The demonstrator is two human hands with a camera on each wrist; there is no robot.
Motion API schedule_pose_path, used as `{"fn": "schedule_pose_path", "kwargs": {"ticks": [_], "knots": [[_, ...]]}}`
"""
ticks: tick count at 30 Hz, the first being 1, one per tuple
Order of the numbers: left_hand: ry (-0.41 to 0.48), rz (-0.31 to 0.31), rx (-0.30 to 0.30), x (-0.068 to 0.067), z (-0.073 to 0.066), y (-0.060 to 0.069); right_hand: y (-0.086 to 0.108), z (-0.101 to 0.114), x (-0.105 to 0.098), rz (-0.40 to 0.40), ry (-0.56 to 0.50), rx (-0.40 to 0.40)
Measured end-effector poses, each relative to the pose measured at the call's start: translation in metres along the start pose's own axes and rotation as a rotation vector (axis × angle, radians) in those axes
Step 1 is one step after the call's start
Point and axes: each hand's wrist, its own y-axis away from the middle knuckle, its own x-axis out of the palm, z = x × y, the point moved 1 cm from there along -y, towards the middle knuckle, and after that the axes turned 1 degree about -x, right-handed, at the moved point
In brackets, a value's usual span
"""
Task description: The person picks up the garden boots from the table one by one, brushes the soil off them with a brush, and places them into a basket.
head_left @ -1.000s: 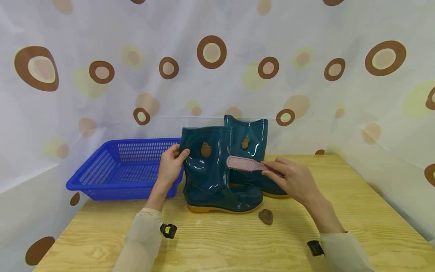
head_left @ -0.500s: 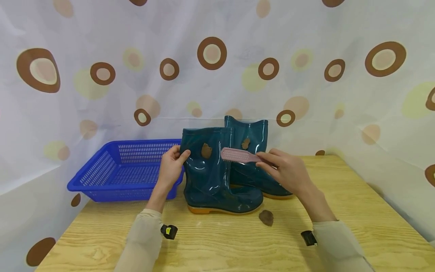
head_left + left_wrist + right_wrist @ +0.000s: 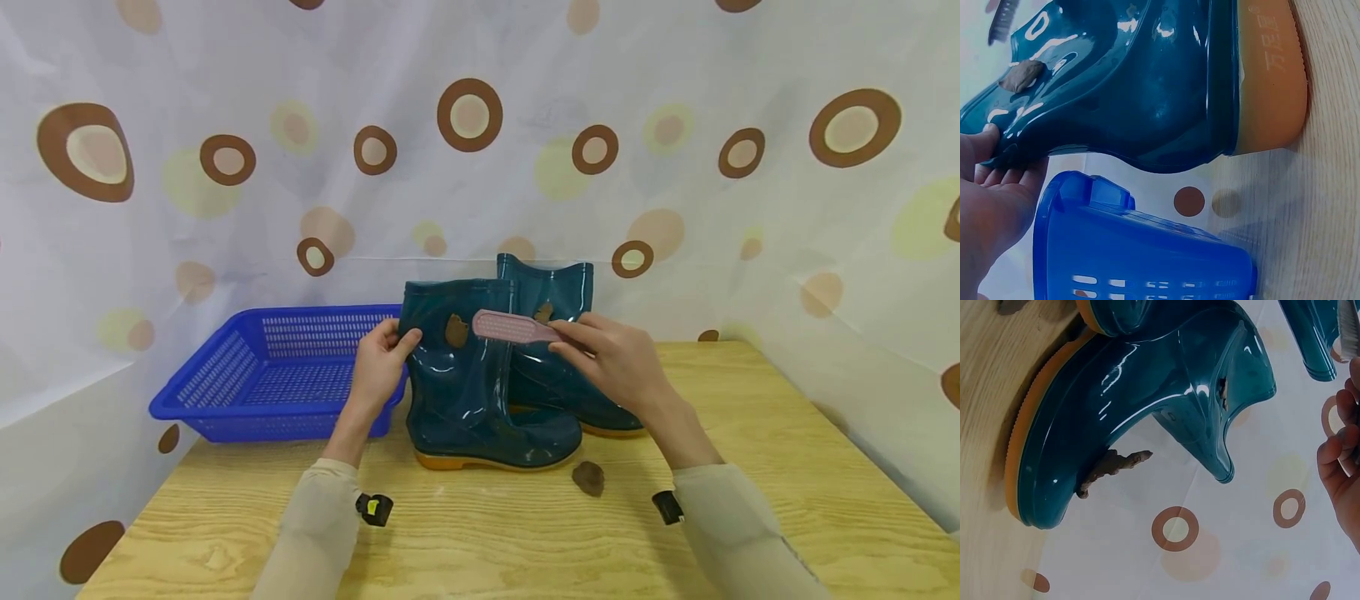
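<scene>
A dark green rubber boot (image 3: 465,387) stands upright on the table with a brown mud-like lump (image 3: 456,331) on its shaft. My left hand (image 3: 377,367) grips the back of that shaft, thumb on the near face, fingers behind. By its handle, my right hand (image 3: 618,358) holds a pink brush (image 3: 506,326). The brush head is just right of the lump; whether it touches the boot I cannot tell. Behind stands the second boot (image 3: 551,379), its shaft lump (image 3: 543,312) partly covered by the brush. Another brown clump (image 3: 1110,467) sits on its foot in the right wrist view.
A blue plastic basket (image 3: 277,410) with slotted walls stands left of the boots. One loose brown lump (image 3: 588,478) lies on the wooden table (image 3: 465,542) before the near boot's toe. A patterned sheet (image 3: 480,200) hangs behind.
My right hand has moved the brush left and upward, from the boot's front edge to beside the shaft lump. My left hand keeps its hold on the boot.
</scene>
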Motion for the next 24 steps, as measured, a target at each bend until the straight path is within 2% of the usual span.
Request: {"fn": "schedule_pose_path", "kwargs": {"ticks": [9,24], "knots": [[0.004,-0.003,-0.009,0.0,0.0,0.0,-0.011,0.003,0.005,0.038,-0.016,0.038],[-0.007,-0.006,-0.007,0.0,0.001,0.0,-0.034,0.007,0.007,0.068,-0.003,0.05]]}}
